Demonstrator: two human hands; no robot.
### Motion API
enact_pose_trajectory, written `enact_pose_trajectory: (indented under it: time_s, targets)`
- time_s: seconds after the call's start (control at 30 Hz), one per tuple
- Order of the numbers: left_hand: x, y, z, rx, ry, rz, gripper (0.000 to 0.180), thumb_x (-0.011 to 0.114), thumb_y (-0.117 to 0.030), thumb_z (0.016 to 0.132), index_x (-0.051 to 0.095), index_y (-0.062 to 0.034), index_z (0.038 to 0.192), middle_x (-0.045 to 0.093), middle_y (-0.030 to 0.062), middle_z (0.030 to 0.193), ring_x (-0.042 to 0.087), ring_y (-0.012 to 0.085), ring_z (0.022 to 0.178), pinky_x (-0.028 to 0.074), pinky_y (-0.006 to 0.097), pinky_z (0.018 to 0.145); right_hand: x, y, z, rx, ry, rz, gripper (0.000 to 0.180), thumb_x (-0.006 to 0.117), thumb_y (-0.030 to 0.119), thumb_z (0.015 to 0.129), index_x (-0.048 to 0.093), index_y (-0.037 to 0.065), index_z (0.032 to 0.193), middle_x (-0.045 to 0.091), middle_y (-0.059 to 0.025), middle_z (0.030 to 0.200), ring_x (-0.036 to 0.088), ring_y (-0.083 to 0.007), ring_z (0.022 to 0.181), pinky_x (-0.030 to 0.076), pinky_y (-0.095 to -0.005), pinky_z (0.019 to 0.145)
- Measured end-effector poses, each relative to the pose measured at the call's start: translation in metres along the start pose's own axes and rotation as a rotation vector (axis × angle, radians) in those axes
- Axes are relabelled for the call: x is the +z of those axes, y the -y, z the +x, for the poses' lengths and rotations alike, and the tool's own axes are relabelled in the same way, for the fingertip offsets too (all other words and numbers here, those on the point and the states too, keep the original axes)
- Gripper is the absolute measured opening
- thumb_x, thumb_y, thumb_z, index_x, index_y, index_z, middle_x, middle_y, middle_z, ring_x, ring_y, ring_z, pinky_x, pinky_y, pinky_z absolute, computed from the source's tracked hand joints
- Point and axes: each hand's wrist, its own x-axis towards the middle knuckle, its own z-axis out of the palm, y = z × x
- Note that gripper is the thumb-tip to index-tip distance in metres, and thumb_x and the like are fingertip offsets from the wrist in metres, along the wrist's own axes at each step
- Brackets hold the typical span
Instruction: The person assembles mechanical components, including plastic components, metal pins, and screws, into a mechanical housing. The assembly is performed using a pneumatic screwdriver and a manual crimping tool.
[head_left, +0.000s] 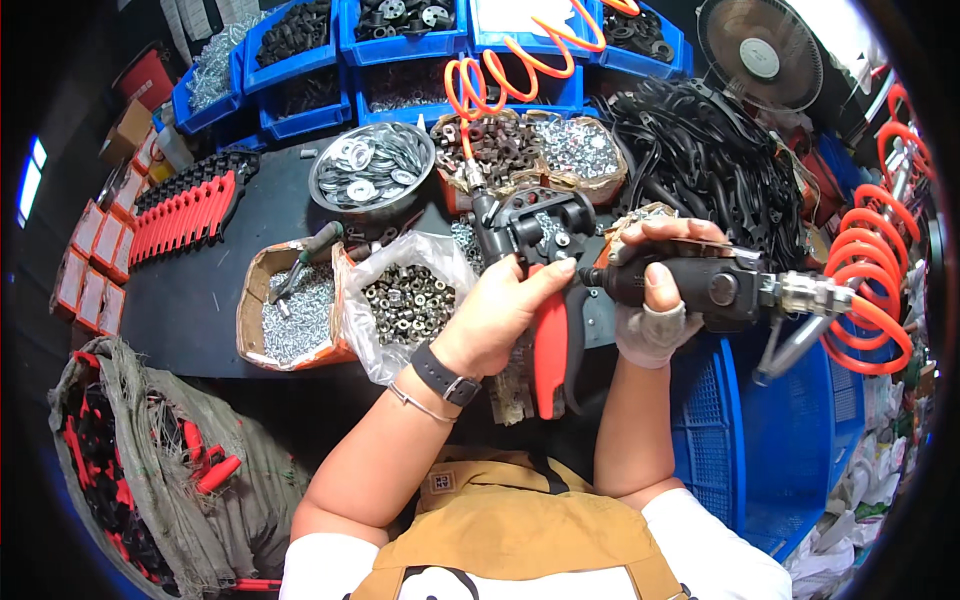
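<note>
My left hand is closed around a hand tool with a red grip and a dark second handle, its exact kind unclear. The thumb presses near the pivot, and the fingers underneath are partly hidden. In my right hand, which has a pale wrap on it, lies a black air screwdriver held sideways. Its narrow tip points left, at the hand tool's pivot; whether they touch I cannot tell. Just beyond my left hand, a second black air tool hangs from an orange coiled hose, beside a black fixture.
Nuts in a plastic bag, a carton of small rivets and a metal bowl of washers crowd the table. Red-handled parts stand left; black handles pile right. Blue crates and a sack flank me.
</note>
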Motion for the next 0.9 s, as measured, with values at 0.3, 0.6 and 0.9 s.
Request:
enact_pose_trajectory:
  time_s: [0.3, 0.6, 0.9]
  targets:
    - [0.004, 0.005, 0.01, -0.019, 0.064, -0.102, 0.028, 0.063, -0.022, 0.093, 0.058, -0.0048, 0.115, 0.064, 0.0014, 0.105, 0.059, 0.0081, 0.092, 0.049, 0.027, 0.081, -0.007, -0.017, 0.0, -0.033, 0.097, 0.03, 0.052, 0.067, 0.01, 0.078, 0.046, 0.006, 0.125, 0.062, -0.0138, 0.101, 0.061, -0.0239, 0.088, 0.051, -0.0422, 0.079]
    - [0.007, -0.005, 0.014, 0.268, -0.24, 0.188, 0.022, 0.063, -0.021, 0.093, 0.058, -0.0037, 0.106, 0.062, -0.0004, 0.097, 0.054, 0.0057, 0.086, 0.046, 0.026, 0.077, -0.029, -0.03, -0.015, 0.125, 0.151, -0.109, 0.048, 0.062, -0.002, 0.077, 0.043, 0.003, 0.121, 0.06, -0.0129, 0.103, 0.061, -0.0205, 0.091, 0.05, -0.0336, 0.081]
    - [0.006, 0.058, -0.076, 0.296, -0.159, -0.084, 0.066, 0.066, -0.028, 0.088, 0.034, 0.0007, 0.138, 0.046, 0.017, 0.135, 0.058, 0.0312, 0.112, 0.053, 0.042, 0.087, -0.021, -0.066, -0.018, 0.333, 0.123, 0.018, 0.045, 0.06, -0.015, 0.075, 0.05, 0.002, 0.116, 0.061, -0.0098, 0.101, 0.059, -0.0172, 0.089, 0.049, -0.0319, 0.081]
